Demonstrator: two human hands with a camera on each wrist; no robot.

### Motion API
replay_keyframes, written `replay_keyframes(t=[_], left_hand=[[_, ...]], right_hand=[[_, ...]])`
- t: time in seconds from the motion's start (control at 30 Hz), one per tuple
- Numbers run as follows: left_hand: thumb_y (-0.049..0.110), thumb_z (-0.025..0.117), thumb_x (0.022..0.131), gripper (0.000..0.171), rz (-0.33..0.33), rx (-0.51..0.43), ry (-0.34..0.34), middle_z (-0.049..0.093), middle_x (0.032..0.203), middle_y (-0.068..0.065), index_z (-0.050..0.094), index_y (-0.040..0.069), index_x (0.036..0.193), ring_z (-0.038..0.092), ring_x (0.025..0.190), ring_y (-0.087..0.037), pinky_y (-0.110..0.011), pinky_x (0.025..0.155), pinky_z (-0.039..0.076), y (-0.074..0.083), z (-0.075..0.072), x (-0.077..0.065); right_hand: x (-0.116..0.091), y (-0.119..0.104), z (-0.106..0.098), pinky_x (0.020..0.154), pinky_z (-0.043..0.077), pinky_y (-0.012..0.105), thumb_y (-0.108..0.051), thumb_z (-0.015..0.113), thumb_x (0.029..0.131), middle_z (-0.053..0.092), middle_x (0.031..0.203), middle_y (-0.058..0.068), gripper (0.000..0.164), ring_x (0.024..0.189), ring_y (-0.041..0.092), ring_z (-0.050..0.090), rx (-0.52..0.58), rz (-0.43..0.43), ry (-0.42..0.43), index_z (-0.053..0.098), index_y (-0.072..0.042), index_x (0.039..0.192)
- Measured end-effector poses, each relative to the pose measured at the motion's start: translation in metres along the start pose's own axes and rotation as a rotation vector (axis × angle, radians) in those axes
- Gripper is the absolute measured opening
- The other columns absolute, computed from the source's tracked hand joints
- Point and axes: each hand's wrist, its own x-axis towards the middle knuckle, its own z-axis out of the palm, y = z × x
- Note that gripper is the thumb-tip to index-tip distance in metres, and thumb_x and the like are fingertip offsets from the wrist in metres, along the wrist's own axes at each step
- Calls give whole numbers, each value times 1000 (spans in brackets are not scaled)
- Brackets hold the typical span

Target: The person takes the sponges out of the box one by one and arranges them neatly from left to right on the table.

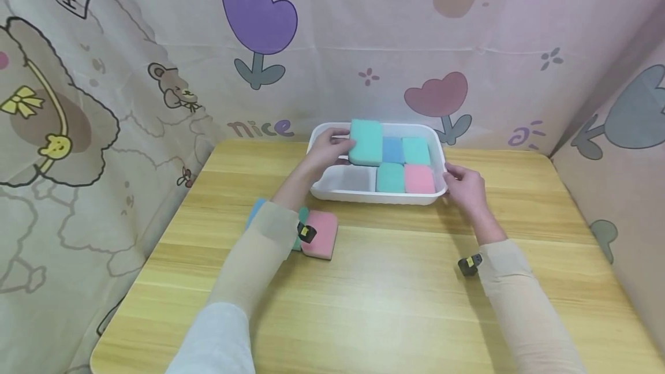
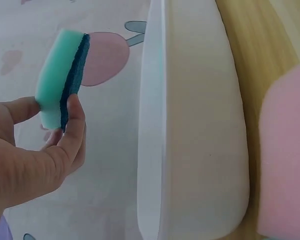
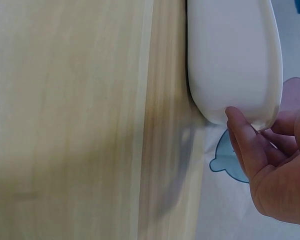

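Note:
My left hand pinches a mint-green sponge with a dark scouring layer, holding it up over the back left of a white tray. In the left wrist view the thumb presses the sponge's soft green face and the fingers its dark side. At the tray's right end, my right hand grips the rim, with one digit against the outer wall in the right wrist view. Inside the tray lie a blue sponge, two green sponges and a pink sponge.
On the table, front left of the tray, lie a pink sponge, a green one and a blue one, partly hidden by the left sleeve. A printed curtain hangs right behind the tray and along both sides.

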Motion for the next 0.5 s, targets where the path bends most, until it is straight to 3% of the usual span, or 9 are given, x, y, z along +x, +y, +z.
replay_keyframes(t=[0.3,0.5], left_hand=[[21,66,104,55,40,-4,14,55,143,-18,44,5,151,63,122,-31,-39,94,62,-6,-7,-36],[16,66,103,54,83,-21,9,54,142,-21,44,1,150,59,125,-32,-41,93,62,-11,-11,-58]], right_hand=[[0,1,0,84,63,30,-22,49,110,51,151,27,50,128,41,60,-6,16,-5,44,-3,155],[-1,1,1,87,63,33,-22,49,110,52,151,27,50,127,41,60,-6,12,-5,43,-3,156]])
